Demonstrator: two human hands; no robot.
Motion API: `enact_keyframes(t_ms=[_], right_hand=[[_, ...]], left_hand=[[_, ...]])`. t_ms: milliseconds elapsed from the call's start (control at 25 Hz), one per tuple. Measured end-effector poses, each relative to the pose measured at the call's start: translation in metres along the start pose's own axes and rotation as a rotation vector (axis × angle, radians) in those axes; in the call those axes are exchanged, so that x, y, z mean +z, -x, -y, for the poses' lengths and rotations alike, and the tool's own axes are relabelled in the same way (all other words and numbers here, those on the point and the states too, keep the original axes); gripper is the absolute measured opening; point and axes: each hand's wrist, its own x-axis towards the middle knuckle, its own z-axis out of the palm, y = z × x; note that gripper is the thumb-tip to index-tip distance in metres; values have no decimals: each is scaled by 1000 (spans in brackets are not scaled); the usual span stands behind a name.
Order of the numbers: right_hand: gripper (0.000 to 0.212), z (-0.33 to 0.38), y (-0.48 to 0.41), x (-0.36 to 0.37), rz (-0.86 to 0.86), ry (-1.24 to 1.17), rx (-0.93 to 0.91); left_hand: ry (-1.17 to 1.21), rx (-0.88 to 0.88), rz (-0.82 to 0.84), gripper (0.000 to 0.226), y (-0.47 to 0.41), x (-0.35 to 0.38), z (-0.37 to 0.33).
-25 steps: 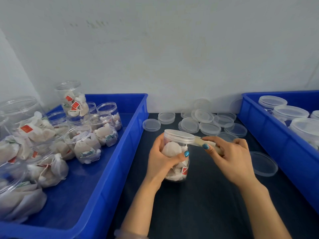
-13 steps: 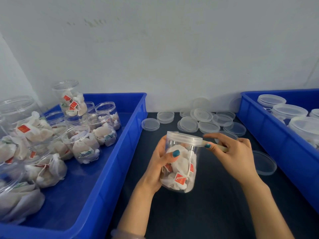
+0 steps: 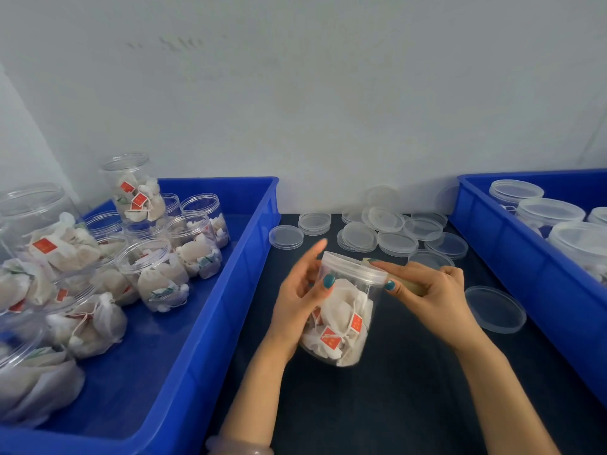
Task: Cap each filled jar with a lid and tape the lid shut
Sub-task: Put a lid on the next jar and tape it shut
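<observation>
A clear plastic jar [image 3: 341, 320] filled with white tea bags with red tags is held tilted above the dark table, its clear lid [image 3: 354, 269] on top. My left hand [image 3: 295, 300] grips the jar's left side, thumb on the front and forefinger raised straight. My right hand [image 3: 433, 297] holds a yellowish tape roll [image 3: 410, 285] against the lid's right edge, its thumb touching the rim. The tape itself is too thin to make out.
A blue bin [image 3: 210, 307] on the left holds several open filled jars [image 3: 154, 274]. Another blue bin [image 3: 525, 267] on the right holds capped jars [image 3: 548, 211]. Loose lids [image 3: 394, 234] lie by the wall and a single lid [image 3: 494, 308] lies right of my hands.
The jar has been lifted, tilted and turned between my hands, so red tags now face me. My left forefinger has come off the jar. The tape roll stays at the lid's edge.
</observation>
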Motion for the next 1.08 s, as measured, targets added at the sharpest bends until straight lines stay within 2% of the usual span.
enact_keyframes(t_ms=[80,160,280,360,520,800,920,1000,1080], right_hand=[[48,0,0,1,-21,91,28],[51,3,1,2,-35,168,40],[55,9,1,4,-41,210,0],[58,11,0,6,16,236,-31],[46,4,0,7,94,190,-74],[39,-1,0,4,42,194,-89],[43,-1,-1,5,52,134,-85],[49,-3,-2,4,74,-13,-83],[53,-6,-3,2,153,-264,-31]], left_hand=[[-67,113,-118,76,-1,0,2],[-122,137,-123,68,-1,3,6],[-303,106,-128,101,0,11,10],[-413,71,-167,113,-2,17,10],[-352,30,-212,97,-9,12,11],[-138,31,-67,88,-4,10,3],[-70,11,20,95,-2,9,0],[-45,5,90,100,0,11,-2],[-25,1,176,101,2,12,-1]])
